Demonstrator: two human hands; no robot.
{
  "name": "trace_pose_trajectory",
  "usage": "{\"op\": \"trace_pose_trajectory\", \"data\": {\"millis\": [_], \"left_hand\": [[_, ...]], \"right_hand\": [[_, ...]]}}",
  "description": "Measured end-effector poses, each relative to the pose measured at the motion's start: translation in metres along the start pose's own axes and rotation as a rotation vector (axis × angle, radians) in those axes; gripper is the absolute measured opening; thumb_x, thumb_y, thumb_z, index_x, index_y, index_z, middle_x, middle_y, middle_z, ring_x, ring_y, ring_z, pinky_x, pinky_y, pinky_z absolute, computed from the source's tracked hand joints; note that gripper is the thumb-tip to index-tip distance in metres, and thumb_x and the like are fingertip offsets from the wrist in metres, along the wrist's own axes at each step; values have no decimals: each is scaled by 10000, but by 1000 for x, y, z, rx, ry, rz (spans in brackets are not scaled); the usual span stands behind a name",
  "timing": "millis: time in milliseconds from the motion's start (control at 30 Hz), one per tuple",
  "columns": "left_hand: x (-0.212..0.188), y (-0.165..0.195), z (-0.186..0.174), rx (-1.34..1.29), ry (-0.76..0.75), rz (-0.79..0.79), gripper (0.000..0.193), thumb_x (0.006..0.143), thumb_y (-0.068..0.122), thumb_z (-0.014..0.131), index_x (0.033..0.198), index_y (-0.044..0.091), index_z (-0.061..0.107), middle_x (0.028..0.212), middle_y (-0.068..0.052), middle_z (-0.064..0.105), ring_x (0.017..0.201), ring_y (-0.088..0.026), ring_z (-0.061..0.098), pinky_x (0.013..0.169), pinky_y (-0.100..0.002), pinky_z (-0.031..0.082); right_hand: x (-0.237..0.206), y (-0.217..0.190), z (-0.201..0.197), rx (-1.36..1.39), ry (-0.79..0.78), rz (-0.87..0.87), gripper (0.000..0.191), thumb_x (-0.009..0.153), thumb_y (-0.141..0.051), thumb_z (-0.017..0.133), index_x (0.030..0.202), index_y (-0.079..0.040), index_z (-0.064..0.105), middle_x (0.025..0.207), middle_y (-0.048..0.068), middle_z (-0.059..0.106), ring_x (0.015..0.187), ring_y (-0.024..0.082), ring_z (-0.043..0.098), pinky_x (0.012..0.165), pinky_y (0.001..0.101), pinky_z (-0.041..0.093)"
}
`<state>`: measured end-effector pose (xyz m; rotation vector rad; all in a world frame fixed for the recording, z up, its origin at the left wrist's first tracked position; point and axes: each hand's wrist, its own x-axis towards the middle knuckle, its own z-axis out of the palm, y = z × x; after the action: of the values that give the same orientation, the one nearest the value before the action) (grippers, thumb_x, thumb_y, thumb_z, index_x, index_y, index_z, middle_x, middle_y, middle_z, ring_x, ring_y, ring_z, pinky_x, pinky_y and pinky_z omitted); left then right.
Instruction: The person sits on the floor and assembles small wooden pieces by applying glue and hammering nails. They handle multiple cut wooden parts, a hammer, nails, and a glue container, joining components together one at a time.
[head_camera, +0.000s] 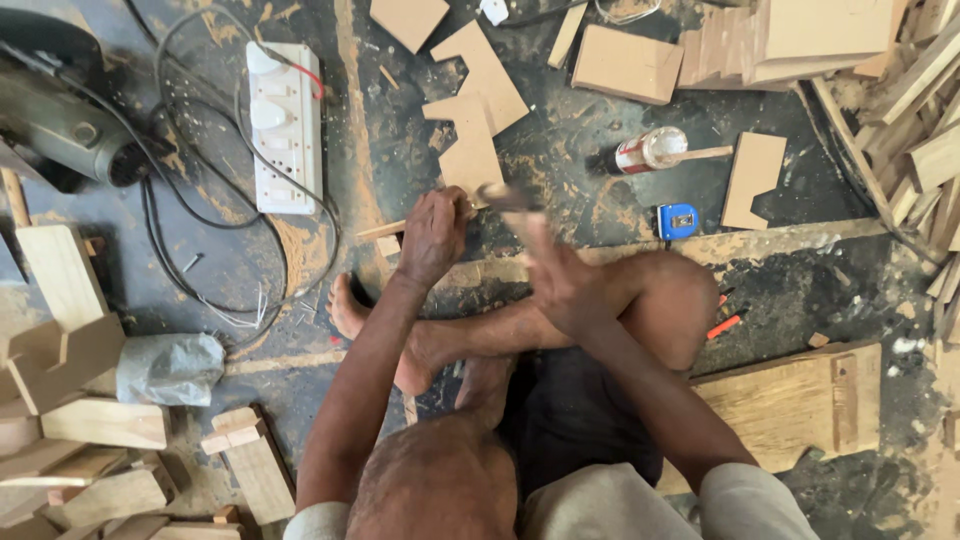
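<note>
I sit cross-legged on a dusty dark floor. My left hand (432, 235) has its fingers curled on the near edge of a stepped, light-brown board piece (470, 150), holding it against the floor beside a thin wooden strip (380, 230). Whether something small is pinched in the fingers, I cannot tell. My right hand (555, 272) is blurred and grips the handle of a hammer (503, 196). The hammer's head hovers just right of my left fingertips, over the board's near edge.
A white power strip (287, 125) with cables lies at the left, and a power tool (60, 120) at far left. A glue bottle (650, 150), a blue tape measure (678, 220), wood offcuts (628, 62) and a plank (790, 400) lie around. Wooden blocks (70, 350) are stacked at lower left.
</note>
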<state>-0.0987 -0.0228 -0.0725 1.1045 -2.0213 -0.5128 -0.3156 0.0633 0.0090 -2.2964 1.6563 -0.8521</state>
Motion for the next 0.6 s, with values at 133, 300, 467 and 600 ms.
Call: {"op": "trace_pose_trajectory", "data": {"millis": [133,300,467,600], "left_hand": [[1,3,-3,-25,16,-3,395,817,-100,721,1155,10,549,1017,-153,646,892,-349,644,790,-453,518],[3,4,-3,-15,15,-46,357,845,-87,752,1129,14,562,1013,-152,649,887,-361,640,791,-459,510],[0,4,-2,-36,36,-27,347,888,-48,771,1131,25,535,1062,-143,671,933,-340,657,820,-435,530],[-4,7,-4,-8,3,-53,444,875,-27,775,1247,-6,532,1107,-150,665,987,-348,669,862,-425,548]], "right_hand": [[-2,1,2,-37,-226,125,675,1006,-189,683,1604,-118,379,863,172,681,623,295,645,558,420,539],[-5,9,7,33,-106,27,696,1056,-190,653,1648,-95,300,1007,187,703,756,320,684,636,414,551],[12,24,30,393,-66,433,778,1007,-261,724,1641,-102,304,1101,164,735,801,229,751,695,361,590],[43,37,63,541,91,539,941,955,-305,797,1660,-131,198,955,63,778,810,134,729,727,307,589]]}}
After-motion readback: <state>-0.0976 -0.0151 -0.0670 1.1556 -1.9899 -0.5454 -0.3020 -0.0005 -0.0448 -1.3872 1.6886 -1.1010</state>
